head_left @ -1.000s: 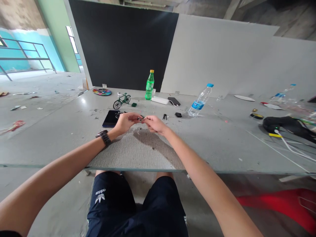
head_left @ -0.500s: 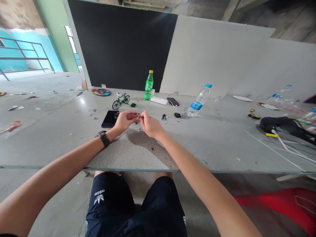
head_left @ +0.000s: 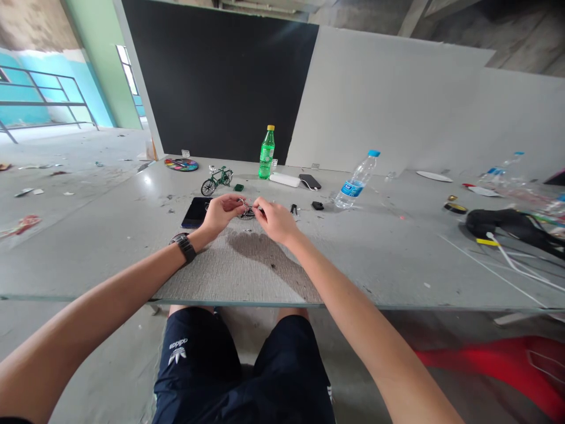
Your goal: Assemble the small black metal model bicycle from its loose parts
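My left hand [head_left: 222, 213] is closed in a pinch on a small metal part with a round spoked wheel [head_left: 247, 214], like a piece of a model bicycle. Beside it, my right hand [head_left: 277, 220] pinches close to the part's right side; whatever its fingertips hold is too small to make out. Under the left fingers lies a dark phone-like slab [head_left: 194, 213], partly covered. A green model bicycle [head_left: 216, 179] stands just beyond my hands, with a small green piece [head_left: 239, 188] by it. Small black parts [head_left: 294, 209] lie to the right.
A green bottle [head_left: 266, 154] stands at the back near a white power bank [head_left: 285, 180] and a dark phone [head_left: 309, 182]. To the right is a tilted clear water bottle [head_left: 356, 181]. A paint palette [head_left: 180, 164] lies back left; a black device with cables [head_left: 489, 224] sits far right.
My right hand has shifted slightly right, with its wrist turned. The spoked wheel between my hands shows more clearly now. The things on the table stay where they were.
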A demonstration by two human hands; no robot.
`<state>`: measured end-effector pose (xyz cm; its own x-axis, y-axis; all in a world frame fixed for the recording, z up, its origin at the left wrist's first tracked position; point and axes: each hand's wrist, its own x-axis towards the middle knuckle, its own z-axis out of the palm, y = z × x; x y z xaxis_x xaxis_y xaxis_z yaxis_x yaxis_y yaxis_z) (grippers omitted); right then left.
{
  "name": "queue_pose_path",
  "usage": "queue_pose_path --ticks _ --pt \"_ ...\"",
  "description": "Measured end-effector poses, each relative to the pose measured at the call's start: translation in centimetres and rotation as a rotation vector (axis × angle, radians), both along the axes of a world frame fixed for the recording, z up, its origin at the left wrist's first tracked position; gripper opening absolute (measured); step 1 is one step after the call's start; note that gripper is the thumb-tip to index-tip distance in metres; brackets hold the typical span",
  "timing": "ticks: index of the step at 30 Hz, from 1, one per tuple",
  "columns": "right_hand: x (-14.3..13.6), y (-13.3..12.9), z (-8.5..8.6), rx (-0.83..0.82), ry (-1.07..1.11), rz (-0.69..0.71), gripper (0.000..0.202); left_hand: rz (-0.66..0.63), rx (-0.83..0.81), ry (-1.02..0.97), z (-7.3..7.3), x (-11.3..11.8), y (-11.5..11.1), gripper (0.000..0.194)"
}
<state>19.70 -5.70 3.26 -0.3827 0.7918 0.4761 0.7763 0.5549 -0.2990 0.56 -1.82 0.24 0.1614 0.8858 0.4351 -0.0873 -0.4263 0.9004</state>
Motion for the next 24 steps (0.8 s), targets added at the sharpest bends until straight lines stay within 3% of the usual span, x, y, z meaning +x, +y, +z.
queue_pose_path --ticks 9,13,19,24 --pt "0.1 0.1 -0.4 -0.063 0.099 0.099 0.015 0.001 0.075 0.097 0.2 -0.2 -0.2 0.031" --pt "-0.1 0.6 -0.8 -0.272 0.402 0.145 0.020 -0.018 0.115 0.111 0.2 -0.4 -0.3 0.030" --pt "0.2 1.0 -0.8 -0.830 0.827 0.205 0.020 -0.045 0.190 0.170 0.6 -0.5 -0.6 0.020" --pt "0.1 1.4 -1.4 -0.892 0.862 0.190 0.017 -0.031 0.236 0.252 0.1 -0.6 -0.3 0.016"
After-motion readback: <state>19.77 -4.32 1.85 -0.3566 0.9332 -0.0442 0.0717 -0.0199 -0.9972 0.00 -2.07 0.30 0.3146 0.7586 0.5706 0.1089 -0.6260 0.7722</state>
